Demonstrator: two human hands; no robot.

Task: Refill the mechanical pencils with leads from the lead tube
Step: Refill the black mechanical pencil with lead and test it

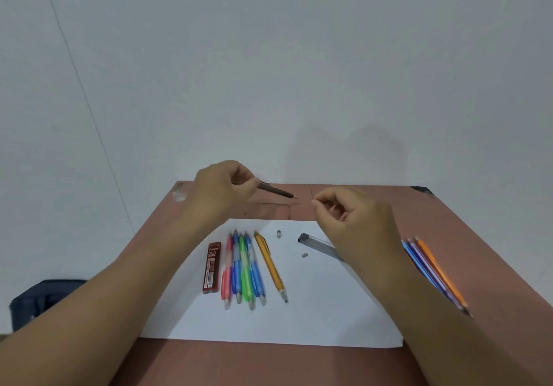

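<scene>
My left hand (223, 188) holds a dark mechanical pencil (276, 191) above the far side of the table, its free end pointing right. My right hand (356, 221) hovers a short gap from that end, thumb and forefinger pinched together; a lead between them is too thin to make out. On the white paper (314, 302) lie a red 2B lead box (212, 267), several coloured mechanical pencils (244, 269), an orange pencil (270, 266) and a clear grey lead tube (318, 245), partly hidden by my right hand.
Two small grey caps (279, 234) (304, 255) lie on the paper. Several more pencils (431, 269) lie on the brown table (478, 236) at right, partly under my right forearm. A dark bag (45, 299) sits off the left edge. A pale wall stands behind.
</scene>
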